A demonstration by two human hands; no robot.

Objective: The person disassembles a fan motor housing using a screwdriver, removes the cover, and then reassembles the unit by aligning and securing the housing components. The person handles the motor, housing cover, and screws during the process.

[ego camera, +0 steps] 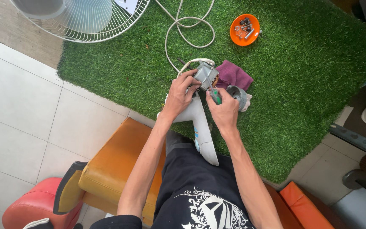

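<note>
hands at work on a stripped fan motor over green turf

a seated person's left hand [179,94] steadies a small grey metal fan motor [205,76] atop a white plastic fan neck [202,127], fingers curled around the motor's near side and pressed against it. the right hand [222,111] pinches the green handle of a screwdriver [214,94], thumb and fingers closed tight on it, the shaft angled up onto the motor's face. by the look of it, the step in hand is working a screw on the motor housing; a next move would call for keeping the tip seated and the motor held still, since the neck rests only loosely between the knees and the mat.

the motor sits near the middle of a green artificial-grass mat [301,85], just beside a folded purple cloth [234,75] and a grey round motor cover [239,96]. a white power cord [191,29] loops away behind it towards a white wire fan guard [85,21].

well apart at the mat's far side, a shallow orange plastic bowl [245,29] holds loose metal screws and small fittings; their exact kinds are too small to tell. the person sits on an orange padded seat [115,165] set on pale floor tiles [18,123].
</note>
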